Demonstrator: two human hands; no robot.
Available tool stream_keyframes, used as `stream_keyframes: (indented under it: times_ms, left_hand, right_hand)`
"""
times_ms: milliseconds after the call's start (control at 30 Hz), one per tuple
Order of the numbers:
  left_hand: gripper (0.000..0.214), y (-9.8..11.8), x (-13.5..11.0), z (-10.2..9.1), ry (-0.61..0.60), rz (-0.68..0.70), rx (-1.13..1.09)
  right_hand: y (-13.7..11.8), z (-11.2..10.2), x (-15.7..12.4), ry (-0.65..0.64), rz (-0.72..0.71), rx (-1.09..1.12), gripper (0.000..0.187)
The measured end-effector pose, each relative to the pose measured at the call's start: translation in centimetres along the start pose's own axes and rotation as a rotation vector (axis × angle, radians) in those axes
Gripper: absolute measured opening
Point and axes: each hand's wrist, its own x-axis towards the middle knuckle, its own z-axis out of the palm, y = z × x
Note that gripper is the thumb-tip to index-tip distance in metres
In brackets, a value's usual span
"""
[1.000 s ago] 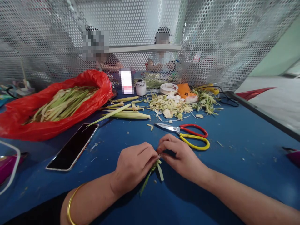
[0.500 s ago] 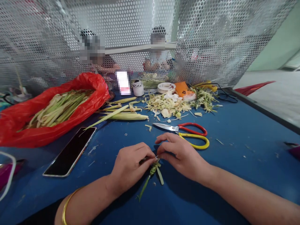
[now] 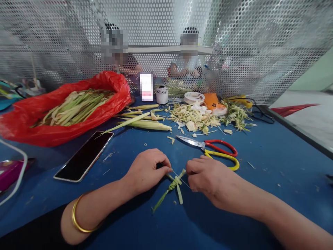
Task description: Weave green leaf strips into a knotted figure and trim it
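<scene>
A small green figure knotted from plant leaf strips [image 3: 172, 185] lies on the blue table between my hands, its loose ends pointing several ways. A thin white thread [image 3: 185, 182] runs across it from one hand to the other. My left hand [image 3: 147, 171] is closed in a pinch on one end of the thread, close to the upper left strip. On the other side my right hand [image 3: 212, 178] is closed around the thread's other end, its fingers curled. Just beyond the right hand lie scissors [image 3: 201, 143] with one red and one yellow handle.
At the left stands a red plastic bag [image 3: 118, 86] full of leaf strips, with a dark-screened phone [image 3: 84, 156] before it. Loose husks [image 3: 153, 125], leaf scraps [image 3: 197, 119], a tape roll [image 3: 194, 97] and a thread spool [image 3: 162, 95] lie further back. Two people sit behind the perforated screen [image 3: 156, 21].
My hands have drawn apart, and the thread now stretches between them over the knotted figure, which shows more fully. The view has shifted a little, moving the background slightly right.
</scene>
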Motion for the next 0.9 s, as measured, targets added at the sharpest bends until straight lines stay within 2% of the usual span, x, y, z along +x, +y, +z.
stream_keyframes:
  times_ms: [133, 300, 400, 533, 600, 733, 800, 900]
  left_hand:
    - [0.013, -0.2, 0.0, 0.1, 0.029, 0.003, 0.067]
    - [0.014, -0.1, 0.1, 0.1, 0.068, -0.008, 0.126]
    - [0.014, 0.0, 0.1, 0.0, 0.070, -0.012, 0.152]
    - [0.017, 0.2, 0.2, 0.0, 0.072, -0.006, 0.041]
    - [0.018, 0.2, 0.2, -0.1, 0.022, 0.003, -0.162]
    - [0.019, 0.4, 0.2, -0.2, -0.171, -0.061, -0.536]
    - [0.018, 0.5, 0.3, -0.3, -0.226, -0.089, -0.566]
    - [0.016, 0.4, 0.4, -0.3, -0.252, -0.071, -0.493]
  right_hand:
    - [0.0, -0.3, -0.1, -0.019, 0.010, 0.068, 0.021]
    - [-0.1, 0.2, 0.3, 0.125, -0.019, 0.418, 0.019]
    - [-0.1, 1.0, 0.5, 0.140, -0.020, 0.611, 0.018]
    - [0.4, 1.9, 0.6, 0.126, 0.048, 0.672, 0.018]
    - [0.7, 2.1, 0.6, 0.130, 0.060, 0.642, 0.017]
    - [0.6, 2.2, 0.6, 0.141, 0.062, 0.615, 0.019]
    - [0.6, 2.2, 0.7, 0.142, 0.061, 0.617, 0.020]
    - [0.5, 2.2, 0.9, 0.147, 0.049, 0.632, 0.021]
